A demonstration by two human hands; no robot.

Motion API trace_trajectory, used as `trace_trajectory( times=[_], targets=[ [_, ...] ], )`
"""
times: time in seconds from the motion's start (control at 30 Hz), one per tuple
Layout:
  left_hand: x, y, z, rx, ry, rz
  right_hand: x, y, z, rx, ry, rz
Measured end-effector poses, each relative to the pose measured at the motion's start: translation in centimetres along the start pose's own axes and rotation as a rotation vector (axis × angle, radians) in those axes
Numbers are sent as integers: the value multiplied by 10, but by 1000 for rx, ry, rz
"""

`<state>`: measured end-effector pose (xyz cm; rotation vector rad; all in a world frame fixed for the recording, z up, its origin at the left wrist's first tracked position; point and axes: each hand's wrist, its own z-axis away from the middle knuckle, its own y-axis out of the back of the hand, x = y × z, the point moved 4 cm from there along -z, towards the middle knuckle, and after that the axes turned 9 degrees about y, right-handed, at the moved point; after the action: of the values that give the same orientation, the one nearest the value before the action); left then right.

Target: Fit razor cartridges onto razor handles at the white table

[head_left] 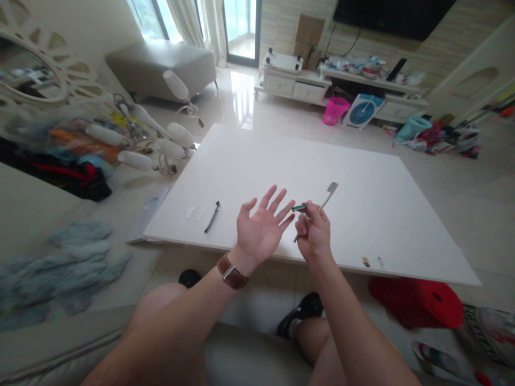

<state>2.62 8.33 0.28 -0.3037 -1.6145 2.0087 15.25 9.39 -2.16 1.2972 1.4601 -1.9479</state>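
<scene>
My left hand (261,228) is open above the near edge of the white table (277,161), palm up and fingers spread, holding nothing. Just to its right, my right hand (314,230) is closed on a pale toothbrush (328,195), bristle end pointing up and away. The same hand pinches a small dark piece with a green edge (299,208), which looks like a razor head, close to my left fingertips. Left of my hands lie a slim dark razor handle (212,218) and a clear plastic piece (194,213).
Two small items, one dark and yellow (366,261), one clear (380,261), lie by the table's near right edge. A red stool (418,303) stands below that edge. A lamp with white shades (140,136) rises at the left. Farther back are a pink basket (335,111) and a fan (362,111).
</scene>
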Motion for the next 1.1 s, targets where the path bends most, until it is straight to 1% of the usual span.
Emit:
trace_trajectory(
  times=[0.07,0.13,0.23,0.3,0.4,0.63,0.73,0.9,1.1],
  targets=[
    [6,-9,2,-47,41,-25,-5,4,-5,14,-29,-58],
    [8,-15,5,-46,76,-45,-7,7,-8,11,-67,-100],
    [9,-21,8,6,101,-82,-7,6,-7,-20,-98,-107],
    [8,-23,10,50,93,-106,-7,5,-6,-55,-96,-64],
    [8,-24,10,84,78,-114,-6,2,-4,-95,-56,20],
    [8,-21,8,62,68,-143,0,-2,3,-159,-31,75],
    [8,-21,9,62,68,-133,1,-3,4,-171,-20,101],
    [7,-22,9,100,43,-134,0,-3,5,-178,-9,159],
    [6,-21,9,71,81,-111,2,-4,7,-190,-11,183]
  ],
)
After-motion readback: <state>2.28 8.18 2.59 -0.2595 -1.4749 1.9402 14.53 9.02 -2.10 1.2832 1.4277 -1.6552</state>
